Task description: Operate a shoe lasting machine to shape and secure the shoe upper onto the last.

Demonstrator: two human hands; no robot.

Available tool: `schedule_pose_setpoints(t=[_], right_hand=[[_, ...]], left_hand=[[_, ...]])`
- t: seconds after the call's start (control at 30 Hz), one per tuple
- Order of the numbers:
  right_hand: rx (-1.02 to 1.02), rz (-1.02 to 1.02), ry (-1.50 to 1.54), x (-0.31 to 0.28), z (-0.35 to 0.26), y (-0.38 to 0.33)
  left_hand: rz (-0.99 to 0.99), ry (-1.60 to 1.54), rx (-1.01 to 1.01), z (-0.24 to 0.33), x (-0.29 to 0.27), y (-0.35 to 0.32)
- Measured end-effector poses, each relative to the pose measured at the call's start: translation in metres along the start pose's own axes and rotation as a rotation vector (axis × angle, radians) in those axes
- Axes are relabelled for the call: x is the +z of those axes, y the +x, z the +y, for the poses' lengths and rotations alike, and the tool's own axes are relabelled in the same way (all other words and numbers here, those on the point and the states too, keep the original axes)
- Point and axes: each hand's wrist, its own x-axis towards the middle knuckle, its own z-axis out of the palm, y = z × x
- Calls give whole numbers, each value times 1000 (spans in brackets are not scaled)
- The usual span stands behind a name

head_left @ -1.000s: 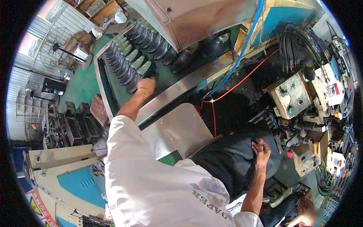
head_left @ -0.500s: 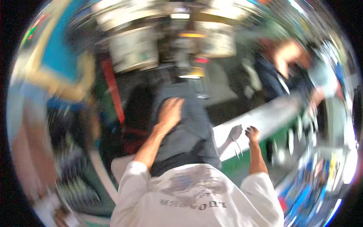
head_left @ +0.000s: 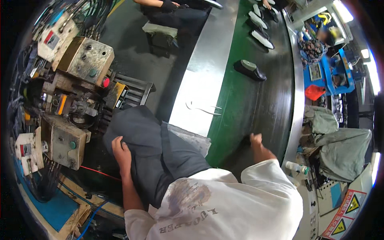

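Yellow triangle signs (head_left: 347,216) near right hand (head_left: 256,141)

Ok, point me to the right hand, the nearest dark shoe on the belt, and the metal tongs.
right hand (head_left: 255,141): head view, back of the hand
dark shoe (head_left: 250,70): head view, middle of its upper
metal tongs (head_left: 203,109): head view, midway along the arms

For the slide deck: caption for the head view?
Seated person, left hand on knee, right hand on green conveyor belt.
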Motion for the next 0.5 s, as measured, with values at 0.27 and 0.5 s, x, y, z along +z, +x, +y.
schedule_pose_setpoints(t=[0.27, 0.5], right_hand=[[-131, -163, 781, -192, -170, 318], [-537, -471, 425, -209, -226, 419]], left_hand=[[-19, 145, -55, -4, -117, -25], [0, 236, -376, -39, -191, -116]])
